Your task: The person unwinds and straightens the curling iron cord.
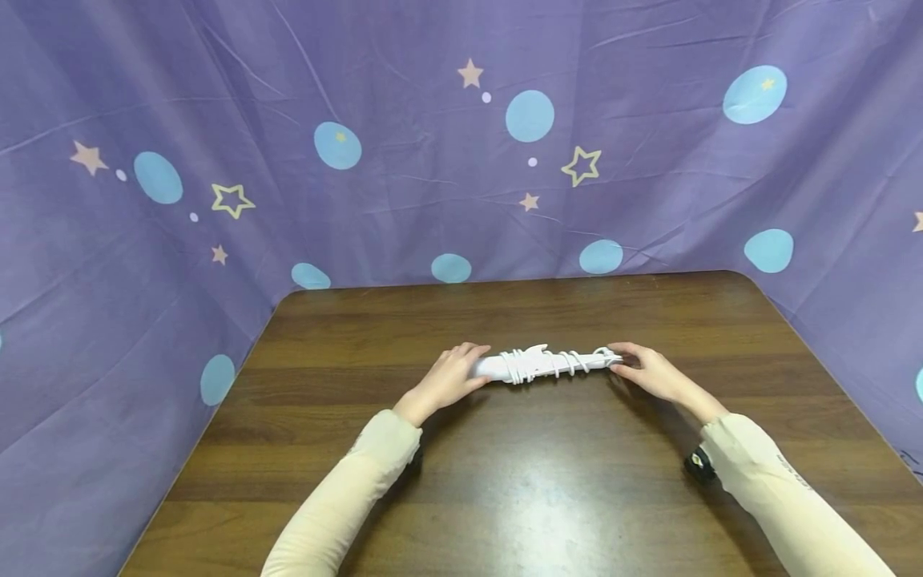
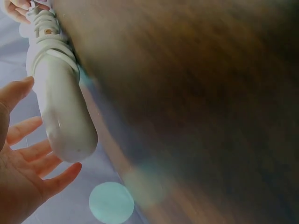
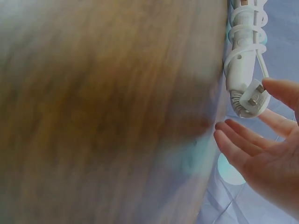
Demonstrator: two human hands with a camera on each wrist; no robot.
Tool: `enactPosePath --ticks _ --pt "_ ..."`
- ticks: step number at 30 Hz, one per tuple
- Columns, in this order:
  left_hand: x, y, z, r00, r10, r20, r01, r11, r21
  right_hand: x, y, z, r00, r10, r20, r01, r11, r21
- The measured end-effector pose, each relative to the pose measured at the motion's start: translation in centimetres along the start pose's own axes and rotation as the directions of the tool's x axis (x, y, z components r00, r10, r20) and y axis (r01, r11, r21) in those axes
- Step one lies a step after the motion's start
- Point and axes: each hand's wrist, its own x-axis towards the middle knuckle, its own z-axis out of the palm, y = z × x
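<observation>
A long white appliance with its white cord wound round it lies crosswise on the brown wooden table. My left hand is at its rounded left end. In the left wrist view that hand has straight, spread fingers beside the end, not curled round it. My right hand is at the right end, where the cord's plug sits. In the right wrist view that hand is spread too, with one fingertip by the plug. Both arms wear cream sleeves.
A purple cloth with stars and pale blue dots hangs behind the table and along both sides. A black band sits on my right wrist. The table's rounded far corners lie close to the cloth.
</observation>
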Motion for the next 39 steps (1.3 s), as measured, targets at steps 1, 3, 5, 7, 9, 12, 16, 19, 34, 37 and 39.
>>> enactPosePath --ticks 1,3,5,7,9,12,16,19,34,37,39 --pt "0.1 0.0 0.1 1.0 -0.005 0.007 0.006 1.0 -0.005 0.1 0.1 0.1 1.0 -0.008 -0.001 0.008 1.0 0.02" --pt "0.3 0.1 0.1 1.0 -0.021 0.02 0.022 1.0 -0.017 0.2 0.2 0.2 1.0 -0.026 -0.007 0.026 0.999 0.047" --pt "0.4 0.1 0.2 0.999 -0.039 0.03 0.04 0.999 -0.031 0.3 0.2 0.3 0.999 -0.036 -0.012 0.037 0.997 0.063" --pt "0.5 0.1 0.3 0.998 -0.048 0.031 0.049 0.998 -0.045 0.3 0.3 0.4 0.999 -0.038 -0.021 0.039 0.997 0.07" --pt "0.5 0.1 0.5 0.999 -0.046 0.029 0.047 0.997 -0.053 0.3 0.4 0.4 0.999 -0.03 -0.025 0.031 0.997 0.073" --pt "0.6 0.1 0.7 0.999 -0.035 0.028 0.037 0.998 -0.053 0.3 0.2 0.4 0.999 -0.016 -0.029 0.018 0.997 0.077" --pt "0.7 0.2 0.9 0.999 -0.03 0.031 0.032 0.997 -0.067 0.3 0.1 0.4 1.0 0.002 -0.025 0.0 0.996 0.094" --pt "0.8 0.2 1.1 0.999 -0.028 0.046 0.031 0.997 -0.072 0.4 0.1 0.4 1.0 0.008 -0.029 -0.005 0.995 0.1" --pt "-0.3 -0.1 -0.2 0.999 0.034 -0.013 -0.036 0.986 -0.163 0.0 -1.8 0.2 0.991 0.003 -0.137 0.006 0.998 0.062" --pt "-0.9 0.3 -1.1 0.999 0.028 -0.028 -0.032 0.988 -0.154 -0.4 -2.7 -0.1 0.988 -0.004 -0.156 0.021 0.994 0.106" --pt "-1.3 0.5 -1.6 0.999 0.033 -0.041 -0.039 0.989 -0.141 -0.8 -3.4 -0.3 0.986 -0.011 -0.166 0.033 0.991 0.129"
